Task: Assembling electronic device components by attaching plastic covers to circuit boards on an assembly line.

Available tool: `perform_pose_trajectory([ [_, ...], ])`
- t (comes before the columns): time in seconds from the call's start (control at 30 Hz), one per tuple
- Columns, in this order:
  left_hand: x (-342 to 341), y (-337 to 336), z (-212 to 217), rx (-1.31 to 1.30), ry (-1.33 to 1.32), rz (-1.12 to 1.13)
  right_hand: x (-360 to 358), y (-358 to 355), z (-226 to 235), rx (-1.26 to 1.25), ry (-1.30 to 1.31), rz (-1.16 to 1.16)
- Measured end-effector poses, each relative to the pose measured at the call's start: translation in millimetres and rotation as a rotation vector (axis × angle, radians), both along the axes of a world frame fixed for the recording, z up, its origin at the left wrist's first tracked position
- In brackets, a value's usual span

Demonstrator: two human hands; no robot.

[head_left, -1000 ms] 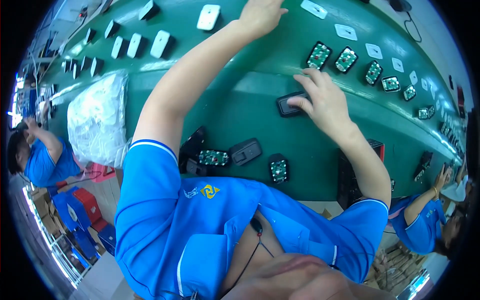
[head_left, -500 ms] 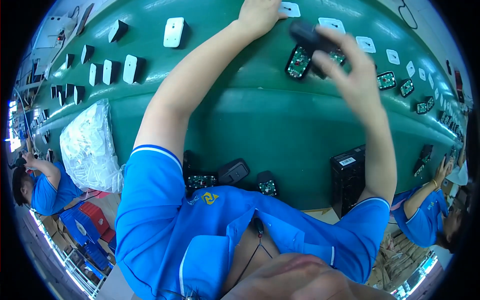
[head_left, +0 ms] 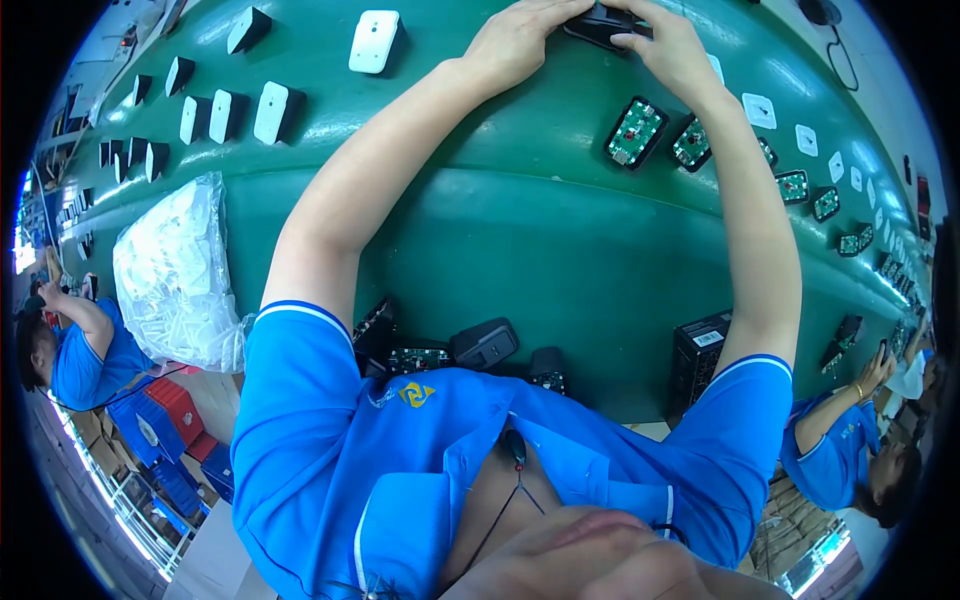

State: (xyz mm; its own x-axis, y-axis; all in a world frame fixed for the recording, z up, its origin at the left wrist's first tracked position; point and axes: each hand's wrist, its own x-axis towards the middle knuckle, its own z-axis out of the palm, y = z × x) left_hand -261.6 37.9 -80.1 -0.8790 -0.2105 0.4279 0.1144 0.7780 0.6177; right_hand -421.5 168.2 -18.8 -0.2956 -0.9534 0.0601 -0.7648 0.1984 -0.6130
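Note:
At the far edge of the view, a black plastic housing lies between my two hands on the green table. My left hand closes on its left end, fingertips partly cut off by the frame. On its right side, my right hand grips with thumb and fingers bent. The housing's underside is hidden. Nearer to me, an open black housing with a green circuit board sits face up, and a second circuit-board housing is beside my right forearm. A white cover plate lies to the right of my right wrist.
Several black housings with white covers stand at left, near a clear bag of white parts. Against my chest are more black housings. A black box stands by my right elbow. Co-workers sit at left and right.
My right hand has carried the black housing up and away from above the circuit boards to meet my left hand. The white plate by my left hand no longer shows. The whole view has shifted slightly.

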Motion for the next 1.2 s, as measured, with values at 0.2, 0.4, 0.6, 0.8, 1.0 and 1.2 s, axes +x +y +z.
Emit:
perform_pose_trajectory([
  [0.2, 5, -3, -4, -0.189, 0.002, 0.016, -3, -4, -13, -0.006, 0.082, 0.051],
  [0.4, 6, -2, 4, -0.214, -0.34, 0.072, 9, -6, -26, 0.19, 0.385, -0.002],
  [0.6, -7, 0, -6, -0.191, -0.502, 0.134, -3, -11, -17, 0.053, 0.051, 0.021],
  [0.8, -26, -2, 6, -0.315, -0.4, 0.348, 8, -24, 20, 0.221, 0.07, -0.17],
  [1.0, 62, 17, 74, 0.157, -0.322, 0.35, 40, 25, 55, 0.158, 0.468, -0.168],
  [1.2, 148, 7, 72, 0.774, -0.431, 0.346, 84, 42, 44, 0.472, 0.342, -0.126],
])
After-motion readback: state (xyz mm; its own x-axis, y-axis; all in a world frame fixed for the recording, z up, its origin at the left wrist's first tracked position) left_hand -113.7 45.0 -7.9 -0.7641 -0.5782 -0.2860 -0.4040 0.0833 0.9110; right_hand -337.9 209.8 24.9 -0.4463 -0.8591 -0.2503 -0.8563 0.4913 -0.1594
